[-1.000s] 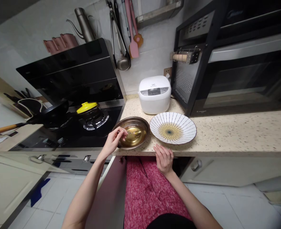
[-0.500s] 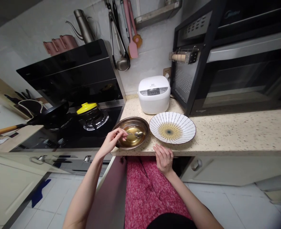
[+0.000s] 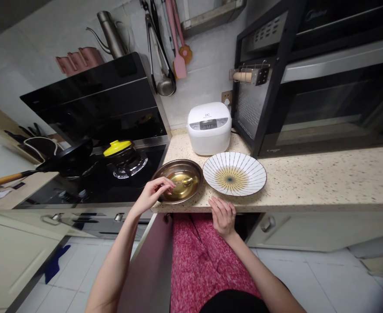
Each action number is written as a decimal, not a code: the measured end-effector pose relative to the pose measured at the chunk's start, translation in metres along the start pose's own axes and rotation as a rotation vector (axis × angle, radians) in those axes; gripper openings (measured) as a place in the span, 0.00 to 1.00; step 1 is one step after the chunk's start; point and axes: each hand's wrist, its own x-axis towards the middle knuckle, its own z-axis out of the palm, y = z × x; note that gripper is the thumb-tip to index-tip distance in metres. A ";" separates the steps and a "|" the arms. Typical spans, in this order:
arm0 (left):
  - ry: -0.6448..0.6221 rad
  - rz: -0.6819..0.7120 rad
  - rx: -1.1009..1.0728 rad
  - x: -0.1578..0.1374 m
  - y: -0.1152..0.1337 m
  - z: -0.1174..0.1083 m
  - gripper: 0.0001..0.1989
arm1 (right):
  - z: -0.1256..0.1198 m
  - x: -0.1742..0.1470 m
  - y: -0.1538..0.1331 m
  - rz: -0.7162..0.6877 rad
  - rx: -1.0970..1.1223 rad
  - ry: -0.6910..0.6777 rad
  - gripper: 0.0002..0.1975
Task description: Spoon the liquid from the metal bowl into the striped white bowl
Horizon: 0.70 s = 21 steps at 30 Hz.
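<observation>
Over the left rim of a shallow metal bowl (image 3: 196, 191), my left hand (image 3: 153, 193) pinches the handle of a spoon (image 3: 187, 181). The spoon's head lies low in the yellowish liquid (image 3: 178, 191) that the bowl holds. My right hand (image 3: 222, 215) rests with its fingers stretched out on the counter's front edge, holding nothing. Just beyond its fingertips sits a striped plate (image 3: 255, 167) with yellowish liquid in its middle; the hand does not touch it.
A white rice cooker (image 3: 209, 128) stands behind the plate. At left, a yellow-lidded pot (image 3: 118, 150) and a wok (image 3: 70, 156) sit on the stove (image 3: 146, 178). A dark rack (image 3: 259, 117) with an oven rises at right. One cabinet door (image 3: 149, 256) hangs open below.
The spoon's head has sunk from above into the liquid in the bowl, my left hand moving slightly with it. My right hand has stayed in place.
</observation>
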 end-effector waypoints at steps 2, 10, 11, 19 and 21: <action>-0.005 0.017 0.000 0.000 0.001 0.000 0.17 | 0.000 0.000 0.000 -0.001 -0.001 0.003 0.26; 0.015 0.079 0.025 -0.001 -0.001 -0.003 0.17 | -0.001 0.001 0.000 -0.007 -0.003 0.007 0.26; 0.020 0.087 0.021 -0.001 -0.002 -0.004 0.17 | -0.001 0.002 -0.001 -0.012 -0.005 0.011 0.26; 0.107 0.148 -0.012 -0.004 -0.006 -0.005 0.15 | -0.001 0.001 0.000 -0.004 0.007 0.004 0.28; 0.137 0.152 -0.022 -0.005 -0.005 -0.005 0.15 | 0.000 0.000 0.001 -0.005 0.005 0.000 0.28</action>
